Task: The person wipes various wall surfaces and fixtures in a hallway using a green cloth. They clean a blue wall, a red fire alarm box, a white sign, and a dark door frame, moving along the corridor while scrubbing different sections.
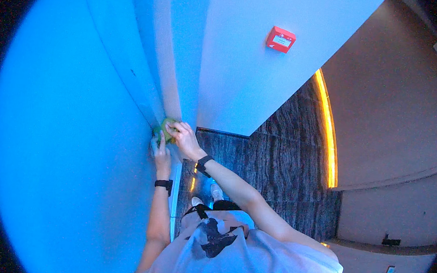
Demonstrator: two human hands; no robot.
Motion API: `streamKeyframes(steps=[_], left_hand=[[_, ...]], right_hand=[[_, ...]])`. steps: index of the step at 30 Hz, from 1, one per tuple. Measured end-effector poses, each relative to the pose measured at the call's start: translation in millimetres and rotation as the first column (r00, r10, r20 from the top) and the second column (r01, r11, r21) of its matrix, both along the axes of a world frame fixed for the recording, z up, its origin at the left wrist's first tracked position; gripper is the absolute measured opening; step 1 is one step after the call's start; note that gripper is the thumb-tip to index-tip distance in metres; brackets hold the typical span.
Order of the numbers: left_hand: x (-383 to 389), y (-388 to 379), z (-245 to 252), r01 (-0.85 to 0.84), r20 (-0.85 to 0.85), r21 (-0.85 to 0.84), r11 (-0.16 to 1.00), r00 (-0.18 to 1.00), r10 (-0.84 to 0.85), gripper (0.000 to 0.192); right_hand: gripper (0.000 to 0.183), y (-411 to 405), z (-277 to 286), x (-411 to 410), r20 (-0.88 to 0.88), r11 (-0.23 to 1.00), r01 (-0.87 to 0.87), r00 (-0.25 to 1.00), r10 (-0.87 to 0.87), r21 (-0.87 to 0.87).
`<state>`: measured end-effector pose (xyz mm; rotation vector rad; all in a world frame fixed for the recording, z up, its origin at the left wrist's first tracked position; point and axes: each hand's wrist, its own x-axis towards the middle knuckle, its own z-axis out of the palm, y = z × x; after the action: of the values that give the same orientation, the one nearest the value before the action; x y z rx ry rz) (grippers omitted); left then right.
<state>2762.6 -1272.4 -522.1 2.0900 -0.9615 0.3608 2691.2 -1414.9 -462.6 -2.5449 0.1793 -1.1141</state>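
A crumpled yellow-green cloth [170, 124] is pressed to the blue-lit wall frame [154, 105], where the wide panel on the left meets a pale vertical strip [167, 57]. My right hand [185, 138] grips the cloth from the right, fingers spread over its upper side. Just below and to the left, my left hand [162, 153] has its fingers on the cloth's lower edge, close to the panel [73, 145]. The hands hide part of the cloth, and blur makes its exact material hard to settle.
A red fire alarm call point [281, 39] juts from the white wall [238, 73] on the right. Dark veined tiles [277, 159] cover the floor beneath my shoes [216, 192]. A yellow light strip [327, 129] runs along the brown wall's base. A door handle [391, 241] shows lower right.
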Motion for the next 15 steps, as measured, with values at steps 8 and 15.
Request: streamKeyframes(steps=[8,15], left_hand=[[-33,-3,-19,0.257,-0.165,0.207,0.944,0.96,-0.225,0.077],[-87,-80,41,0.532,-0.158,0.051,0.845,0.84,-0.519,0.055]], right_hand=[[0.057,-25,-49,-81,-0.349,0.999,0.042,0.937,-0.03,0.029],[0.061,-62,-11,-184,-0.304,0.962,0.269,0.921,-0.243,0.045]])
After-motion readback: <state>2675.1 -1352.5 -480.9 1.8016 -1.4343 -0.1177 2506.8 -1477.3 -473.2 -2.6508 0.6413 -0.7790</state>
